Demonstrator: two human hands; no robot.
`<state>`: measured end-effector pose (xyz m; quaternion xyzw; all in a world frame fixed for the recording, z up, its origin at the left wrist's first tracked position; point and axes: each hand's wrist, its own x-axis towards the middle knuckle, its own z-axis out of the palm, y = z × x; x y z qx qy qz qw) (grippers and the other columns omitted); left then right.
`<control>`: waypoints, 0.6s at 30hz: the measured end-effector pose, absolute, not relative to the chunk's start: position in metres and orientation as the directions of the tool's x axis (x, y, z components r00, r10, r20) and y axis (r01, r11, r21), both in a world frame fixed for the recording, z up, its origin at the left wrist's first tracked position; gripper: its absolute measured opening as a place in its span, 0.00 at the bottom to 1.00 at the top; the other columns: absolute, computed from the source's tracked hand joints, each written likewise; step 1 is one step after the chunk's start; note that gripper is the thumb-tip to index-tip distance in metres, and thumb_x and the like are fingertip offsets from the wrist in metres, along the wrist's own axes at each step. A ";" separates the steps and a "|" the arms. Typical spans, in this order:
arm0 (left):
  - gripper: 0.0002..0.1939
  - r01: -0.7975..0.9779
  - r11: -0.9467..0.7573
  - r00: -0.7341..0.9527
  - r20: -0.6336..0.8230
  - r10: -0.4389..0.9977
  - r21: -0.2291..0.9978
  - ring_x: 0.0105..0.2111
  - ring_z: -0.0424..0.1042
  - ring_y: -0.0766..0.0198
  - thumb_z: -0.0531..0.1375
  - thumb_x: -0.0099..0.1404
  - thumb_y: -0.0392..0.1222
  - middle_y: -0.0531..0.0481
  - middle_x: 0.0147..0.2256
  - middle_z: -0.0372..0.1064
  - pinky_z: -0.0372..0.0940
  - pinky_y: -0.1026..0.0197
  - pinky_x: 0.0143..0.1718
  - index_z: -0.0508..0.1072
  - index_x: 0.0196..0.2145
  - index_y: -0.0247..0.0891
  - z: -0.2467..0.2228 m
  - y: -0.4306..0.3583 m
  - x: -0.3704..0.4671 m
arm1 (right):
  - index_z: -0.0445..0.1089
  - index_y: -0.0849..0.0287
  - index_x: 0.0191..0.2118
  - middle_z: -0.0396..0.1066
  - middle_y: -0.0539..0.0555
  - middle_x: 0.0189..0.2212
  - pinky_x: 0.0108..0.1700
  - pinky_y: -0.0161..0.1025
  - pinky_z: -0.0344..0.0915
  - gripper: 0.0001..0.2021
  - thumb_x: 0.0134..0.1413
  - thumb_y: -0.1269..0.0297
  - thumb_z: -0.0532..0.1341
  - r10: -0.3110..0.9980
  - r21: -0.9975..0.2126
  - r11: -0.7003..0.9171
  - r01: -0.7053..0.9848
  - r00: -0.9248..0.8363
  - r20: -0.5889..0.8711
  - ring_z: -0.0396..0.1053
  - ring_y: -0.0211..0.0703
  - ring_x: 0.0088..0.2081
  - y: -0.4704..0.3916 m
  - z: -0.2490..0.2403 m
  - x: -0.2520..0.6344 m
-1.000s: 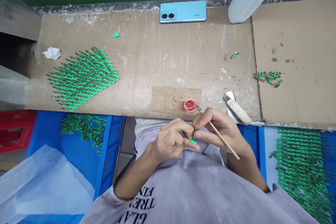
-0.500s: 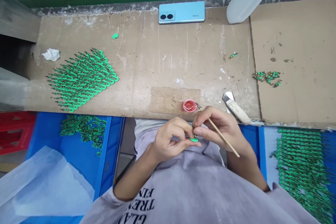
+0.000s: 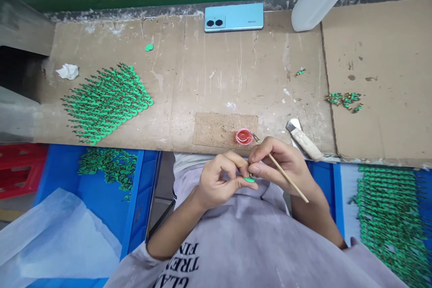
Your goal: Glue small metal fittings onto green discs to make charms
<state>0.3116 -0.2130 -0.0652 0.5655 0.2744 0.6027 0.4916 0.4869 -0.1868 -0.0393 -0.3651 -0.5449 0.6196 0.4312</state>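
Note:
My left hand (image 3: 221,180) pinches a small green disc piece (image 3: 249,179) between thumb and fingers, in front of my shirt. My right hand (image 3: 281,164) holds a thin wooden-handled brush (image 3: 286,176) across its fingers, its tip pointing up toward the red cup. The right thumb and forefinger meet at the top of the green piece, close against my left fingertips. A small round cup of red liquid (image 3: 243,136) stands on a brown rectangular pad (image 3: 211,129) just beyond my hands.
Rows of green pieces (image 3: 108,103) lie on the cardboard-covered table (image 3: 216,72) at left. A blue phone (image 3: 236,17) lies at the back. A wrapped blade (image 3: 305,141) and small green parts (image 3: 346,100) lie right. Blue bins (image 3: 133,207) with green pieces flank me.

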 end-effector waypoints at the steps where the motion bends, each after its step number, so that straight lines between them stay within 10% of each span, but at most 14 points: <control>1: 0.20 -0.283 -0.361 0.122 0.407 0.905 0.889 0.32 0.76 0.70 0.71 0.64 0.30 0.57 0.32 0.71 0.74 0.69 0.34 0.61 0.33 0.41 -0.066 -0.213 0.311 | 0.74 0.54 0.35 0.77 0.47 0.28 0.27 0.29 0.68 0.08 0.59 0.65 0.73 0.931 -0.989 -0.040 -0.142 -0.364 0.014 0.73 0.34 0.26 -0.187 -0.040 0.487; 15: 0.27 -0.211 -0.476 0.048 0.495 0.867 0.854 0.30 0.75 0.67 0.70 0.64 0.28 0.57 0.31 0.74 0.72 0.64 0.32 0.53 0.29 0.42 -0.065 -0.216 0.311 | 0.72 0.53 0.39 0.75 0.48 0.29 0.29 0.36 0.69 0.11 0.64 0.52 0.70 0.957 -0.978 0.142 -0.154 -0.229 0.176 0.73 0.40 0.28 -0.192 -0.059 0.482; 18: 0.25 -0.134 -0.502 -0.042 0.501 0.864 0.855 0.30 0.74 0.66 0.68 0.67 0.29 0.55 0.30 0.73 0.71 0.63 0.32 0.53 0.29 0.41 -0.058 -0.215 0.300 | 0.72 0.53 0.40 0.74 0.48 0.27 0.30 0.36 0.69 0.08 0.72 0.57 0.62 0.953 -0.951 0.302 0.071 -0.051 0.299 0.72 0.39 0.26 -0.203 -0.067 0.490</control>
